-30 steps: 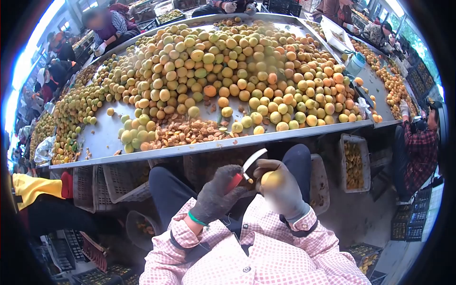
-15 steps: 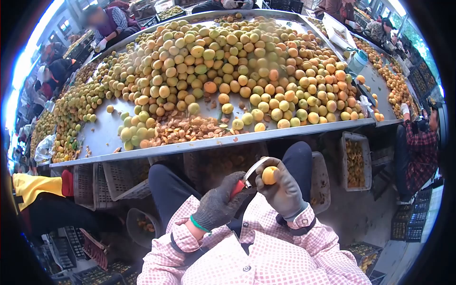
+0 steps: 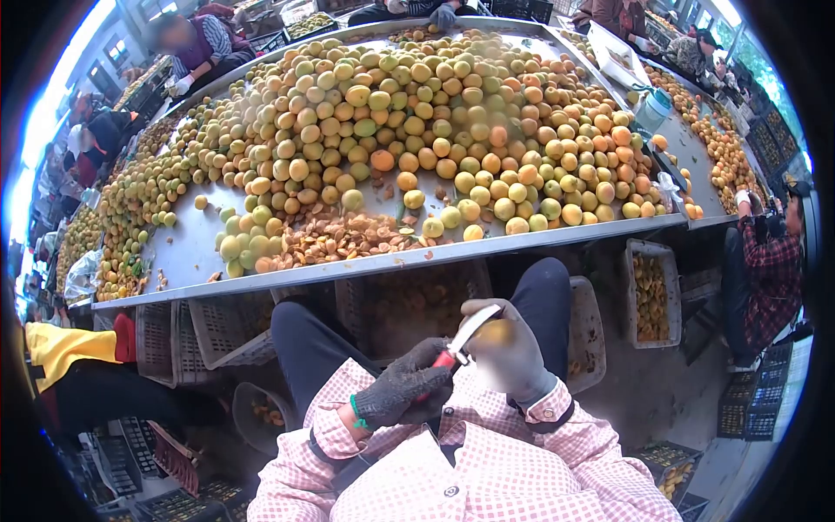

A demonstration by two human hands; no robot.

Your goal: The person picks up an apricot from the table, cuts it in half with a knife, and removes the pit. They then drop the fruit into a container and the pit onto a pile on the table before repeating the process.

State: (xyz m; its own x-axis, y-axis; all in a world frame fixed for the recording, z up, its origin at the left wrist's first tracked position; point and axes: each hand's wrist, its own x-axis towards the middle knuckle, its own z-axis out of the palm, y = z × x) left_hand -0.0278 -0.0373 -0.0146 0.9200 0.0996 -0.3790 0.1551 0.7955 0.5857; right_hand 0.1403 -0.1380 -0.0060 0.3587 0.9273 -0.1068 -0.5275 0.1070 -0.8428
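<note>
My left hand (image 3: pixel 396 389), in a dark knit glove with a green cuff, is closed round the red handle of a knife (image 3: pixel 475 329). Its curved pale blade points up and right, against or just in front of an orange-yellow apricot (image 3: pixel 497 334). That fruit sits in my right hand (image 3: pixel 515 365), gloved in grey and blurred by motion, its fingers curled round it. Whether the blade cuts into the skin cannot be made out. Both hands are over my lap, below the near edge of a metal table (image 3: pixel 196 228) heaped with apricots (image 3: pixel 348 122).
Split fruit pieces (image 3: pixel 344 237) lie near the table's front rim. Beneath it are plastic crates (image 3: pixel 228 335), and a crate of cut fruit (image 3: pixel 651 296) stands to the right. A bucket (image 3: pixel 261 416) is at lower left. Co-workers sit around, one in a plaid shirt (image 3: pixel 770 270) at right.
My right hand has turned over the apricot, which now shows less, and the blade has swung across it. My left hand has shifted slightly down. Across the table, a co-worker's gloved hand has moved.
</note>
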